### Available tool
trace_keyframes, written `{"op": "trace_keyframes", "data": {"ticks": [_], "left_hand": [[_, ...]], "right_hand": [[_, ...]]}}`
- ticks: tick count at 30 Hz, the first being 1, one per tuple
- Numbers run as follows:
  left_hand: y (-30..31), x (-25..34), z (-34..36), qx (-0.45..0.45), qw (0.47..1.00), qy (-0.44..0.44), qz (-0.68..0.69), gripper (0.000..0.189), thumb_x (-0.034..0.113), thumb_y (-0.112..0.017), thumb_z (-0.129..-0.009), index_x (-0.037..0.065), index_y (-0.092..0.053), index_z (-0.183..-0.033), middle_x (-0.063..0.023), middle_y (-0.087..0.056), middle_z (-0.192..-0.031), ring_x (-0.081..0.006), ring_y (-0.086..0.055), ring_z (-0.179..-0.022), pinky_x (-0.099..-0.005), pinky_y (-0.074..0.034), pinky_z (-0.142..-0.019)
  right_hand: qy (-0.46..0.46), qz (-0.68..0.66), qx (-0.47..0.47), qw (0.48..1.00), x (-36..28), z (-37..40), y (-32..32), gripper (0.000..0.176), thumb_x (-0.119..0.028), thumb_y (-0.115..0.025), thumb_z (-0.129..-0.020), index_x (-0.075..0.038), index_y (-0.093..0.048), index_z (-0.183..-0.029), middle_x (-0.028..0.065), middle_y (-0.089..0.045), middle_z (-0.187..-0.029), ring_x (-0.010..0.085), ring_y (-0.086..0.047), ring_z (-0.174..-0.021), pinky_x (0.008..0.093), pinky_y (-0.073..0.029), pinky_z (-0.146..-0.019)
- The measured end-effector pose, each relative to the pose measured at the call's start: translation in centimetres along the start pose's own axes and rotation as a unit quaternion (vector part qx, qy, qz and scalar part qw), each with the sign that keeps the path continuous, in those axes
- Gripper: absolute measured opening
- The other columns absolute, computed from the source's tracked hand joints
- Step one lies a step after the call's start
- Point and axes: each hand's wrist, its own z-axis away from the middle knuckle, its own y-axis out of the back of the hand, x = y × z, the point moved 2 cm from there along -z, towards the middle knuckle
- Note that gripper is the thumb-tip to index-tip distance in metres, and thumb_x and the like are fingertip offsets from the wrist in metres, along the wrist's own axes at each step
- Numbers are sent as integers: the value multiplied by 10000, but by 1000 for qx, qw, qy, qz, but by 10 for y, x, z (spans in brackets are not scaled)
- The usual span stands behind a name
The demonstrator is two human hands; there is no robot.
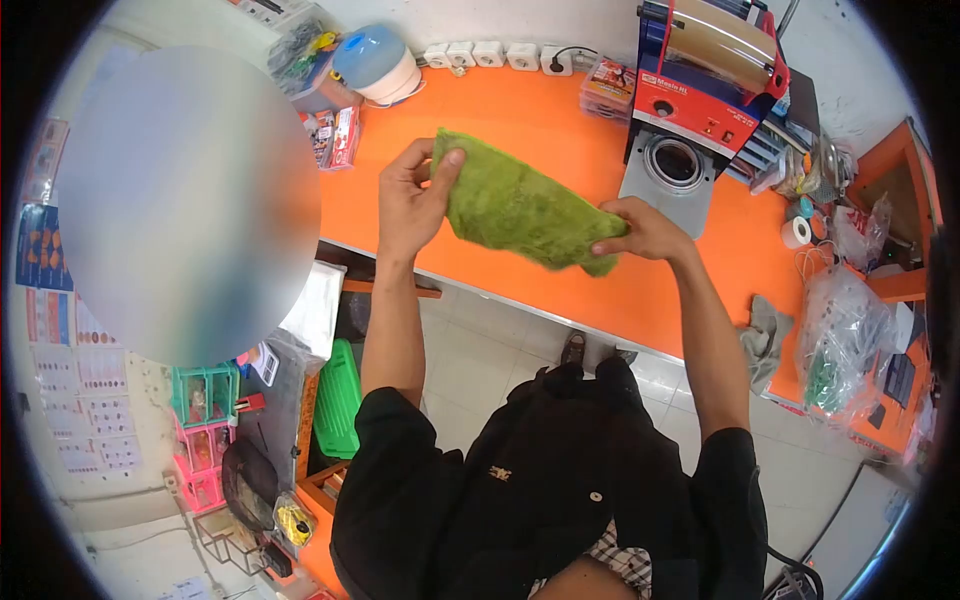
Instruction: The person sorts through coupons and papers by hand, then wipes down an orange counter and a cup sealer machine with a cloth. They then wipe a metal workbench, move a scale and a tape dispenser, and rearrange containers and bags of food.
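Note:
A green cloth [525,205], folded into a long strip, is stretched between my two hands above the orange table [510,110]. My left hand [415,195] pinches its upper left corner, with the thumb lying on the front of the cloth. At the lower right end my right hand [645,230] grips it between thumb and fingers. The cloth slopes down from left to right and hangs a little at its lower edge.
A red and blue sealing machine [700,110] stands at the back right. A blue and white container [378,62] is at the back left, near power sockets [490,54]. A grey cloth [765,340] and plastic bags [845,340] lie at the right. A green crate [338,400] stands lower left.

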Motion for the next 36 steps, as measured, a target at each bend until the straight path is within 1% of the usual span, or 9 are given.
{"op": "trace_keyframes", "data": {"ticks": [8, 11, 12, 13, 17, 22, 27, 29, 36], "left_hand": [[47, 66, 33, 80, 968, -212, 108, 157, 73, -641, -934, 16, -630, -1079, -30, -653, -939, -68, -574, -811, -242, -479, -692], [47, 119, 42, -227, 892, -281, 273, 171, 65, -551, -940, 23, -590, -1101, -65, -588, -987, -194, -591, -724, -331, -552, -604], [43, 126, 50, -197, 884, -286, 313, 165, 105, -531, -951, 17, -583, -1081, -73, -562, -974, -214, -580, -679, -361, -560, -542], [38, 128, 53, -164, 874, -291, 353, 177, 144, -511, -962, 11, -576, -1060, -81, -536, -961, -235, -570, -634, -391, -568, -481], [29, 123, 42, -267, 786, -316, 460, 225, 201, -522, -950, -12, -577, -995, -90, -527, -885, -227, -525, -512, -374, -554, -357], [26, 114, 39, -279, 796, -275, 462, 209, 208, -522, -941, 16, -606, -945, -84, -532, -867, -251, -569, -619, -429, -591, -452], [-46, 78, 28, -49, 903, -260, 337, 260, 316, -528, -986, 61, -577, -980, -99, -599, -951, -343, -616, -879, -568, -556, -834], [-78, 50, 13, -245, 865, -226, 374, 295, 331, -549, -989, 38, -552, -1020, -141, -617, -960, -335, -627, -867, -541, -560, -837], [-130, -15, -1, -216, 924, -202, 242, 148, 101, -601, -959, -45, -579, -958, -158, -647, -881, -222, -639, -827, -343, -527, -781]], "right_hand": [[117, 83, 311, 940, -173, 112, 24, 207, -130, -763, -771, 9, -617, -822, 92, -603, -740, 223, -592, -714, 373, -473, -682], [240, 124, 289, 919, -232, 160, 16, 310, -320, -781, -705, -51, -633, -750, 106, -606, -688, 239, -541, -584, 370, -420, -566], [184, 197, 124, 955, -261, 175, 25, 205, -210, -812, -712, -128, -625, -710, 38, -591, -682, 218, -554, -617, 362, -429, -608], [233, 180, 291, 910, -265, 175, -5, 217, -73, -822, -718, -187, -637, -704, -54, -559, -674, 148, -583, -676, 333, -439, -704], [130, 151, 247, 948, -296, 193, -19, 275, 11, -798, -726, -221, -652, -739, -118, -531, -667, 39, -591, -727, 277, -419, -808], [128, 109, 183, 968, -288, 218, -14, 266, -10, -806, -726, -223, -647, -739, -118, -529, -663, 38, -581, -708, 276, -413, -815], [131, 176, 520, 826, -245, 230, -16, 243, -199, -791, -788, -79, -583, -751, 33, -561, -713, 154, -511, -680, 347, -398, -729], [56, 185, 477, 857, -226, 245, 6, 194, -131, -756, -801, -31, -593, -768, 82, -557, -727, 179, -514, -720, 335, -393, -697], [-61, 128, 561, 816, -183, 267, 19, 85, -42, -718, -830, -3, -649, -861, 33, -597, -786, 108, -507, -736, 266, -407, -676]]}}
